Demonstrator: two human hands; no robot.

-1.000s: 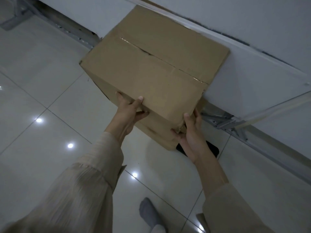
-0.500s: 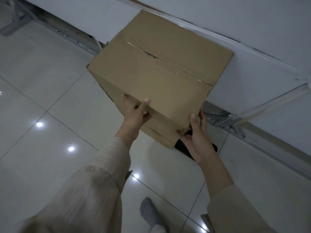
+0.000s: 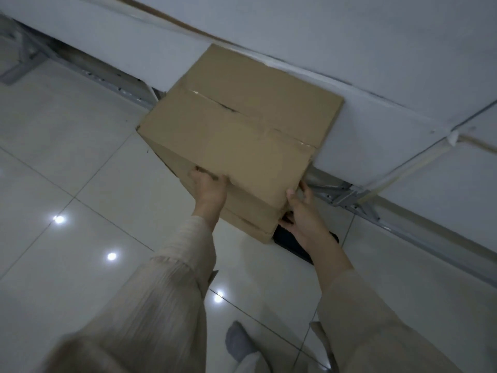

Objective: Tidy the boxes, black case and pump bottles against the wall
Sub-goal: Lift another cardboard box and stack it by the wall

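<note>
head view: only cam here, looks down at the floor w/ the wall across the top of the frame
box [image 3: 236, 135]: brown cardboard, center of frame, far edge up against the wall [image 3: 376, 49]. can't tell if it's fully down on the floor or tipped a bit
top flaps: taped seam running across, w/ a dark gap partway along, so prob not sealed tight
left hand [image 3: 208, 189]: fingers hooked over the near top edge, center of frame, clamped on the box
right hand [image 3: 302, 214]: pressed on the near right corner, right of center, fingers spread along the side, gripping too
case [image 3: 295, 244]: black, flat on the floor [image 3: 67, 157], just below-right of the box, mostly hidden under the right wrist. looks like it touches the box corner but not sure
pump bottles: none in view
handling guess: stiff enough to push by the edges, but the near face looks creased/dented so the board is softish, don't squeeze there. two hands on it makes me think bulky more than heavy, tho can't tell weight
where to grab: near corners and bottom edge imo, not the flaps, they'd flex or pop at that gap
slip: tiles are glossy so it should slide easy, maybe too easy into the case
</note>
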